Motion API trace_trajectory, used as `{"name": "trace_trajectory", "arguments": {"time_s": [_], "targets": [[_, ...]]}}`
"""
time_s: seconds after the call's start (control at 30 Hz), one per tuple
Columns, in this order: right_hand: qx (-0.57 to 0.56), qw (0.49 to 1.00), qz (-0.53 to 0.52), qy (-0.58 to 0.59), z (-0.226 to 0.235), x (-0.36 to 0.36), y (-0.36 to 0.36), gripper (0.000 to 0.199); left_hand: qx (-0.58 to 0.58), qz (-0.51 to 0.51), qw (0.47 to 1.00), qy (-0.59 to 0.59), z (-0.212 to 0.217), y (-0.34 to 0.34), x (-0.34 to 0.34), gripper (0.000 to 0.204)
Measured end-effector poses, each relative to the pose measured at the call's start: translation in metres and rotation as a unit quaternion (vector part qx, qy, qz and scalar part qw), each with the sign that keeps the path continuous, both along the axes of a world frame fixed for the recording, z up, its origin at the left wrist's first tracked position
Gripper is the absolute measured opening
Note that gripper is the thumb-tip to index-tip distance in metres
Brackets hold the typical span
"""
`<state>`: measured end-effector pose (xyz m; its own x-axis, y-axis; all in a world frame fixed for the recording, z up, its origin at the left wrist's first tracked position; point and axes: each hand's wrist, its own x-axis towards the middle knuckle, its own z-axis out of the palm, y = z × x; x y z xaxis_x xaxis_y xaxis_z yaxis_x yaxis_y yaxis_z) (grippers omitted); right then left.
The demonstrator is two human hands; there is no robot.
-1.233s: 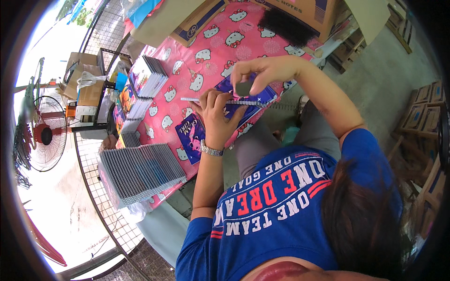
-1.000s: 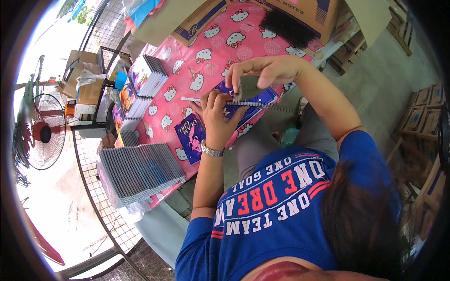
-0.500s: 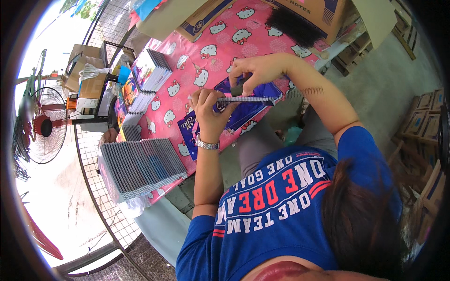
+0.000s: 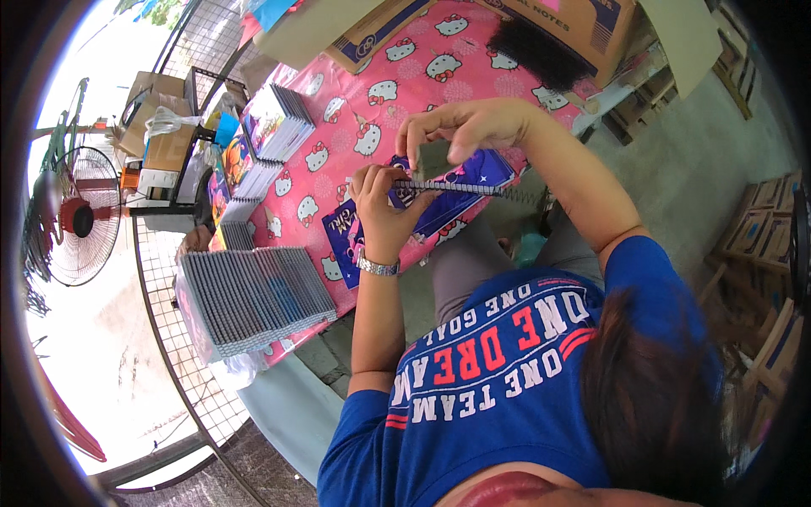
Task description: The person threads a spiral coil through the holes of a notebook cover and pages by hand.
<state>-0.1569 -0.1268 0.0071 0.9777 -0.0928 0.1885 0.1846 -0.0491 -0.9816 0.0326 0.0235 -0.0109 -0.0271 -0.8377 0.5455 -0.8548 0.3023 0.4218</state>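
My left hand (image 4: pixel 384 198), with a metal-banded watch on its wrist, is closed on the edge of a notebook (image 4: pixel 452 188) held above the pink table. A dark wire spiral coil (image 4: pixel 519 197) runs along the punched edge, and its free end sticks out past the right end. My right hand (image 4: pixel 473 127) hovers just beyond that edge, thumb and fingers apart. Under its fingers shows a dark grey piece (image 4: pixel 434 157); I cannot tell what it is. Purple printed covers (image 4: pixel 340 241) lie beneath on the table.
A stack of spiral-bound notebooks (image 4: pixel 258 296) stands at the left table edge, with more bound notebooks (image 4: pixel 274 127) behind. A pile of black coils (image 4: pixel 536 55) lies by a cardboard box (image 4: pixel 583 29) at the far side. A fan (image 4: pixel 83 221) stands at left.
The coil's loose end has drawn in toward the notebook, so less of it sticks out on the right. My right hand has shifted slightly left and its fingers have come off the grey piece.
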Motion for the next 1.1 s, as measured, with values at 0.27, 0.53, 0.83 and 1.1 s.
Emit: {"name": "trace_trajectory", "arguments": {"time_s": [0.27,0.53,0.83,1.1], "targets": [[0.023,0.998,0.028,0.042,0.001,0.017,0.001,0.043,0.039,0.024,0.998,0.048,0.003,0.006,0.006,0.043],[-0.068,0.996,-0.021,0.053,-0.005,0.042,-0.008,0.042,0.085,0.009,0.993,0.084,0.006,0.006,0.041,0.031],[0.203,0.977,0.047,-0.04,-0.01,0.049,-0.005,0.037,0.115,-0.024,0.978,0.172,-0.003,-0.004,0.051,0.03],[0.046,0.998,0.032,0.014,-0.009,0.054,-0.008,0.038,0.108,-0.019,0.968,0.225,-0.009,-0.008,0.051,0.03]]}}
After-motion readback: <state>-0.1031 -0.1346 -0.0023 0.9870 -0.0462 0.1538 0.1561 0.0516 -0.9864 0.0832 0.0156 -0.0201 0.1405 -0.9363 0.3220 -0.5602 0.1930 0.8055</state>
